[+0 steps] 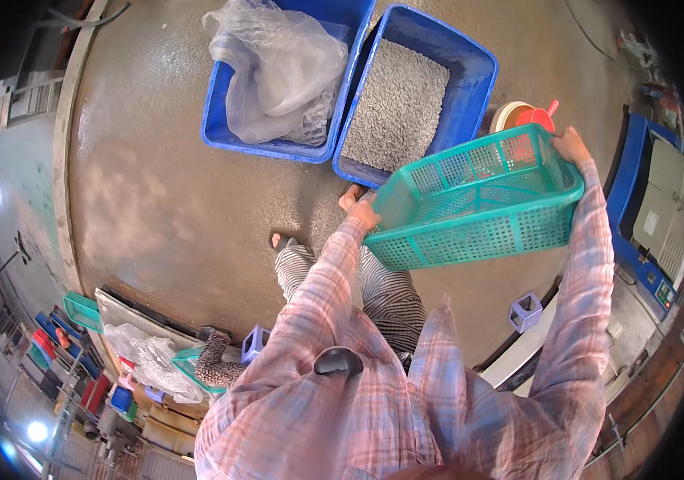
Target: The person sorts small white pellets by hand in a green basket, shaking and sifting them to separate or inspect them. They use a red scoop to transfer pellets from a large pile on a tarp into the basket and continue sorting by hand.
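A green perforated plastic basket hangs tilted in front of me, held up at both ends. Its inside shows no contents. My left hand grips the rim at the left end, and my right hand is closed on the rim at the far right corner. Just beyond the basket stands a blue bin partly filled with small pale grey pieces, too small to name. The basket's far edge overlaps that bin's near right corner in view.
Left of it, another blue bin holds crumpled translucent mesh or sheeting. A red scoop rests on a round tub behind the basket. Small purple stools stand at right and lower left. A blue machine is far right.
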The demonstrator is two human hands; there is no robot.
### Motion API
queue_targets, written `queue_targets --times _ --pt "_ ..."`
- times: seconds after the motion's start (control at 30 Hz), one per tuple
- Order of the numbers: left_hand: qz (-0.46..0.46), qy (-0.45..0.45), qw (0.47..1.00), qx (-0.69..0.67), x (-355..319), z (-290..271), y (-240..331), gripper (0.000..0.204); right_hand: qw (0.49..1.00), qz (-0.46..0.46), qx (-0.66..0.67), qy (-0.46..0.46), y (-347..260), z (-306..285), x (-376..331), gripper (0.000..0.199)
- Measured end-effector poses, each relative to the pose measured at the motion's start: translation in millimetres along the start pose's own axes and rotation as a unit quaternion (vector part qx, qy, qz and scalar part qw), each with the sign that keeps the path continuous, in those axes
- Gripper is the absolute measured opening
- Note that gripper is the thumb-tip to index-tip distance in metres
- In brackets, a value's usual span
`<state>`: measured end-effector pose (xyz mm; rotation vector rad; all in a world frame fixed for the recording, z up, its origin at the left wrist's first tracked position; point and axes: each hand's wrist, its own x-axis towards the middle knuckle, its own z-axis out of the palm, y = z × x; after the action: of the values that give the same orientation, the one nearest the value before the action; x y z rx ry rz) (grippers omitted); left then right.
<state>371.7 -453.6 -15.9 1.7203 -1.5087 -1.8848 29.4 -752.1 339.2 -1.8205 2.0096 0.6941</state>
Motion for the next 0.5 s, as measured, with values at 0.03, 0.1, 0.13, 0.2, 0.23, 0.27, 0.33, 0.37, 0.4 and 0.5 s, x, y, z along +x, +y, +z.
queue_targets --times 0.03,0.1,0.13,0.2,0.23,0.27,0.33,0.37,0.4,0.5 --pt "-0.013 -0.001 1.000 -0.010 -11.8 -7.9 13.6 0.067 1.000 0.025 0.009 0.018 7.7 4.6 -16.2 0.040" --pt "-0.074 0.002 0.997 -0.023 -56.6 -42.9 26.9 0.075 0.988 0.012 -0.013 0.153 -1.7 36.1 -56.0 0.040" --pt "-0.114 -0.002 0.993 -0.030 -72.5 -51.8 20.0 0.082 0.988 -0.050 0.020 0.148 7.2 48.4 -70.2 0.041" --pt "-0.125 0.001 0.991 -0.041 -92.4 -61.7 -52.5 0.088 0.968 -0.040 0.222 0.109 -56.1 53.1 -109.4 0.044" --pt "-0.094 0.030 0.990 -0.097 -106.1 -64.7 -92.7 0.089 0.959 -0.056 0.253 0.113 -83.5 59.5 -129.3 0.044" --pt "-0.064 0.061 0.985 -0.147 -128.5 -75.2 -128.4 0.090 0.945 -0.113 0.275 0.137 -100.9 82.2 -136.7 0.047" --pt "-0.034 0.116 0.981 -0.153 -185.9 -113.3 -162.7 0.092 0.903 -0.175 0.369 0.130 -137.3 118.0 -161.7 0.059" --pt "-0.065 0.158 0.976 -0.136 -224.9 -141.8 -178.4 0.089 0.928 -0.141 0.323 0.123 -196.7 111.2 -190.4 0.067" --pt "-0.086 0.186 0.971 -0.127 -260.9 -162.4 -184.8 0.086 0.926 -0.119 0.345 0.098 -205.2 132.1 -189.7 0.067" --pt "-0.086 0.354 0.923 -0.126 -372.4 -203.4 -241.0 0.069 0.960 -0.095 0.258 -0.051 -308.0 127.4 -235.4 0.041"
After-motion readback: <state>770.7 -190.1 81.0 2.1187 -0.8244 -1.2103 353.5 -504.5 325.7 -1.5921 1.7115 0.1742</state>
